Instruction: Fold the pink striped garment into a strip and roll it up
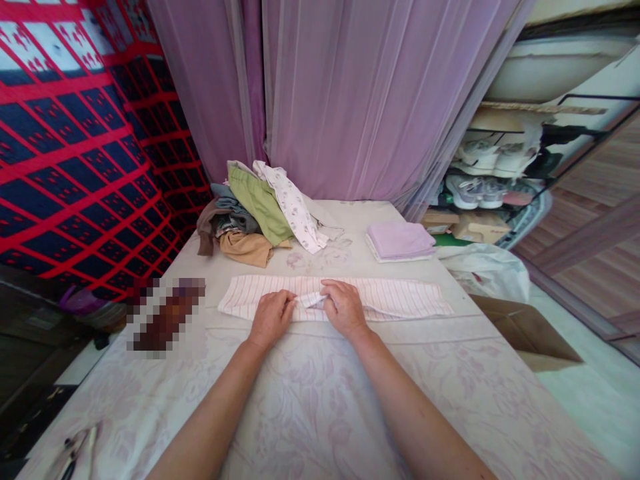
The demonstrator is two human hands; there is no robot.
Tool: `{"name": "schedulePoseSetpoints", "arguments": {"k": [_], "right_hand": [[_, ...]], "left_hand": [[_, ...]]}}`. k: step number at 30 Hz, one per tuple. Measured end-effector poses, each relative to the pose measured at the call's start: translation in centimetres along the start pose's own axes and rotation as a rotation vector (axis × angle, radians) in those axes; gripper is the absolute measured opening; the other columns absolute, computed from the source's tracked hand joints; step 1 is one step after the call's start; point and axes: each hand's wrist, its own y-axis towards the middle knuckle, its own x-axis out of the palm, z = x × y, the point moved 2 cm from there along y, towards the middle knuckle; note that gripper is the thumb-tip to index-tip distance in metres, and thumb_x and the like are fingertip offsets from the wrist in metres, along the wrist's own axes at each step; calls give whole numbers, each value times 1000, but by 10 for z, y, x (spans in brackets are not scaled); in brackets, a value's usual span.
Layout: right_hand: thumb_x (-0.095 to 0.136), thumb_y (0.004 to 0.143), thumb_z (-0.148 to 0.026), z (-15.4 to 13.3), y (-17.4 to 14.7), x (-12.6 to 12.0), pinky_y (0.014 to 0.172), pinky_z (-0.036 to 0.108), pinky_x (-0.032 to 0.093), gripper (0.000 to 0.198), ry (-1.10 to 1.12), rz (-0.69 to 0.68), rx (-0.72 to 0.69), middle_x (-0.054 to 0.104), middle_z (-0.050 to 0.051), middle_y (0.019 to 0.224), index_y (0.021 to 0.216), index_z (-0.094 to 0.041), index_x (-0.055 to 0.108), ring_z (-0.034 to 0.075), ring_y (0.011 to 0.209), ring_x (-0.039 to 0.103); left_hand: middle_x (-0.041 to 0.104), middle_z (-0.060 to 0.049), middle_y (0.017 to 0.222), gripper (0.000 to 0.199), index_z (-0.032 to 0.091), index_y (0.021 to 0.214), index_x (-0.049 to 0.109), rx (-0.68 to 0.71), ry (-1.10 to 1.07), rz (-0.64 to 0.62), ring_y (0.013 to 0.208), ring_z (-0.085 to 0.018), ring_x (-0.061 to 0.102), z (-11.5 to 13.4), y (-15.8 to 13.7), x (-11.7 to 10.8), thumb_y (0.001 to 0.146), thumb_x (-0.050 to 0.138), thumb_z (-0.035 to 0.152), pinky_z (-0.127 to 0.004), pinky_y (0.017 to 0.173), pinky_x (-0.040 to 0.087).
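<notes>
A white garment with pink stripes (pixel 400 295) lies across the bed-like surface, folded into a long flat band. My left hand (pixel 273 317) pinches its near edge close to the middle, thumb against fingers. A short distance to the right, my right hand (pixel 345 307) grips the same edge with its fingers curled. Between the two hands a whitish fold of the cloth is lifted slightly, with a small gap under it. Whether it is a shirt or another kind of clothing, I cannot tell.
A heap of loose clothes (pixel 265 207) lies at the back left. Folded lilac cloth (pixel 401 240) rests at the back right. A blurred-out object (pixel 167 317) is on the left. Purple curtains (pixel 340 100) hang behind; a shoe rack (pixel 495 160) and cardboard box (pixel 525 330) stand right.
</notes>
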Motion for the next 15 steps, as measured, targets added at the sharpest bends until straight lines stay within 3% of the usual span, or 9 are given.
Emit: {"name": "schedulePoseSetpoints", "arguments": {"k": [3, 6, 10, 15], "right_hand": [[52, 84, -19, 0, 7, -4, 87, 33, 38, 20, 2, -64, 63, 71, 6, 105, 98, -20, 66, 20, 99, 61], [56, 86, -27, -2, 9, -5, 82, 33, 37, 16, -42, -168, 96, 72, 4, 95, 94, -22, 68, 21, 91, 62], [59, 83, -21, -2, 5, -2, 80, 31, 36, 9, -48, -212, 58, 70, 2, 86, 83, -22, 67, 19, 88, 60], [59, 78, -16, 0, -4, 1, 80, 29, 37, 7, 35, -196, 4, 68, 1, 85, 80, -21, 63, 17, 87, 59]], "left_hand": [[70, -5, 100, 11, 21, 91, 55, 26, 1, 45, 93, -21, 62, 1, -2, -1, 92, 46, 27, -38, 87, 43], [69, -6, 107, 9, 21, 89, 54, 74, 9, 58, 98, -21, 61, 3, -4, -3, 92, 47, 25, -39, 90, 41], [68, -5, 107, 11, 21, 91, 57, 139, 48, -8, 104, -21, 59, 2, -7, -7, 92, 47, 27, -40, 94, 39], [70, -5, 97, 22, 21, 105, 60, 62, 120, -26, 95, -22, 61, -5, -8, -11, 92, 51, 37, -39, 90, 40]]}}
